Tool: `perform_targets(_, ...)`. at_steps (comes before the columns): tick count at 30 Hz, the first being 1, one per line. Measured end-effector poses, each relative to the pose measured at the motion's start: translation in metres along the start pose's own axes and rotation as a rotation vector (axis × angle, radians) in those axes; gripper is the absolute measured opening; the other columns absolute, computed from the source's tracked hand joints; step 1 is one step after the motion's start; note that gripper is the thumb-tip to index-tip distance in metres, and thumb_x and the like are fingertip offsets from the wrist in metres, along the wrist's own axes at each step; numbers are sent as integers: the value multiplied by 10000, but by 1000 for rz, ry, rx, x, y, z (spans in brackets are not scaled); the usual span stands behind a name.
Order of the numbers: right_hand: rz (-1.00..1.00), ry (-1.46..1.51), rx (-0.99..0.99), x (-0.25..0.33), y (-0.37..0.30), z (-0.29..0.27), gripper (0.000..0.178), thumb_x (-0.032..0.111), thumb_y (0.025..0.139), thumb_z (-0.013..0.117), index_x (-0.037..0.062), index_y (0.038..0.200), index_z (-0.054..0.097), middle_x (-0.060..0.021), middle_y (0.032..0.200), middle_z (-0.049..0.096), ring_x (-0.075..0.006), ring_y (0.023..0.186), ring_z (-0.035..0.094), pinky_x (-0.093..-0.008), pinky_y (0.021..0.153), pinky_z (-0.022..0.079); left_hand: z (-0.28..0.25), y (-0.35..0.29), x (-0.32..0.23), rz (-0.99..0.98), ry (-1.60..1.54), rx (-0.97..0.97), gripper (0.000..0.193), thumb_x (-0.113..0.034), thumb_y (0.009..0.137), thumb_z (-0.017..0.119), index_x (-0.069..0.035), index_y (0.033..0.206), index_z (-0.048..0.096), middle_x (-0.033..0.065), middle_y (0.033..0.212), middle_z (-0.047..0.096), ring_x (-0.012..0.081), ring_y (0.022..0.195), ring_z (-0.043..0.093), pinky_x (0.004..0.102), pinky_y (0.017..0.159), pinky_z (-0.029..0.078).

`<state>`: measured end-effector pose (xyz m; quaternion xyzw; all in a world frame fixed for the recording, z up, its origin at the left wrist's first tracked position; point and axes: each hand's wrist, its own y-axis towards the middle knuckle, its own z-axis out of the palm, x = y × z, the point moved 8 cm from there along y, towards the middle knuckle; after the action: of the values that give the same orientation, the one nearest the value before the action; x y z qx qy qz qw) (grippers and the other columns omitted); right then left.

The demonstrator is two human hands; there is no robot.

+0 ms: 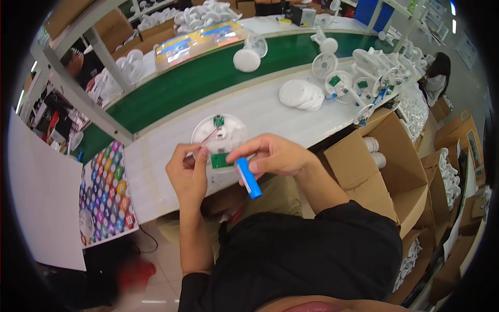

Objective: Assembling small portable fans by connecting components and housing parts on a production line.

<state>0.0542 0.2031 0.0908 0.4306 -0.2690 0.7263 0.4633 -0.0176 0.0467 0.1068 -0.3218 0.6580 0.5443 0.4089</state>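
Observation:
Just above the near edge of the bench, a round white plastic base (236, 130) lies with its inside facing up. A small green circuit board (219, 121) sits at its far side, and a larger green board (220, 160) at its near side. My left hand (188, 169) is closed in a pinch at the base's left edge, on thin reddish wires (210, 137) that run toward the small board; the fingertips are partly hidden. My right hand (278, 156) grips a blue cylindrical battery (248, 178), held tilted over the base's near right edge.
White discs (301, 94) are stacked on the bench to the right, beside several opened fans (358, 86). A green conveyor belt (187, 86) carries white fans (248, 58). Open cardboard boxes (358, 171) stand at right. Other people (436, 78) sit farther off.

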Motion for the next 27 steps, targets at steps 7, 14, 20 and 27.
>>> perform_targets(7, -126, -346, -45, 13, 7, -12, 398, -97, 773, 655, -41, 1165, 622, -138, 915, 676, -155, 726, 642, -213, 658, 534, -1, -1, 5, -64, 16, 9, 73, 35, 840, 627, 25, 911, 613, 59, 745, 600, 84, 566, 472, 188, 505, 396)
perform_targets(14, -514, -598, -504, 39, 7, -13, 253, -41, 792, 672, -5, 1041, 696, -50, 804, 646, -80, 644, 538, -166, 585, 424, 8, 4, 3, -11, -4, 2, 73, 26, 845, 634, 23, 915, 613, 62, 754, 613, 84, 566, 489, 189, 501, 398)
perform_targets(20, -406, -351, -670, 29, 11, -19, 255, -37, 758, 704, 21, 1006, 720, -30, 733, 602, -93, 618, 476, -192, 559, 399, 2, 6, 7, -19, -10, -17, 77, 16, 851, 647, 23, 919, 612, 69, 764, 621, 85, 580, 513, 190, 513, 421)
perform_targets(27, -554, -732, -769, 38, 10, -15, 236, -11, 763, 727, 13, 998, 722, -28, 707, 571, -100, 635, 463, -202, 568, 408, -1, 7, 8, -27, -33, -49, 88, 5, 854, 663, 25, 921, 609, 78, 781, 628, 89, 607, 540, 190, 538, 451)
